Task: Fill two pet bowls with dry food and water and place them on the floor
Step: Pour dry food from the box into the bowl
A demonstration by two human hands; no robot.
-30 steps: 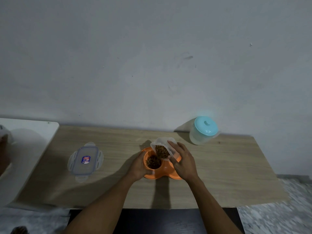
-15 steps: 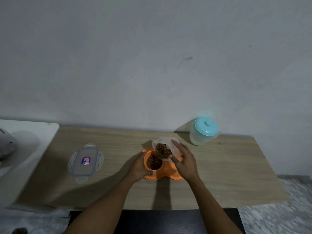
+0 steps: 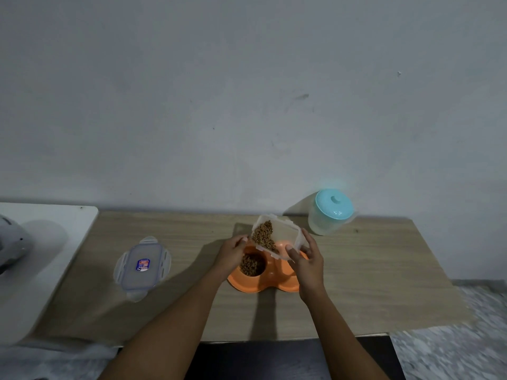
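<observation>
An orange double pet bowl point(image 3: 242, 283) sits on the wooden table point(image 3: 370, 270). Its left cup holds brown dry food point(image 3: 252, 264); its right cup is mostly hidden behind my right hand. My right hand point(image 3: 306, 263) grips a clear plastic food container point(image 3: 282, 237), tilted over the bowl with kibble piled at its lower left side. My left hand point(image 3: 231, 250) rests on the bowl's left rim and touches the container's corner. A clear jug with a teal lid point(image 3: 330, 212) stands at the back right.
The container's clear lid point(image 3: 142, 267) with a small label lies flat on the table's left part. A white surface point(image 3: 41, 256) with a grey object point(image 3: 11, 242) adjoins the table on the left. Patterned floor shows at right.
My right hand has lifted the container slightly and tilted it back, so the kibble sits inside. My left hand has slid up to the container's corner. The view has shifted a little.
</observation>
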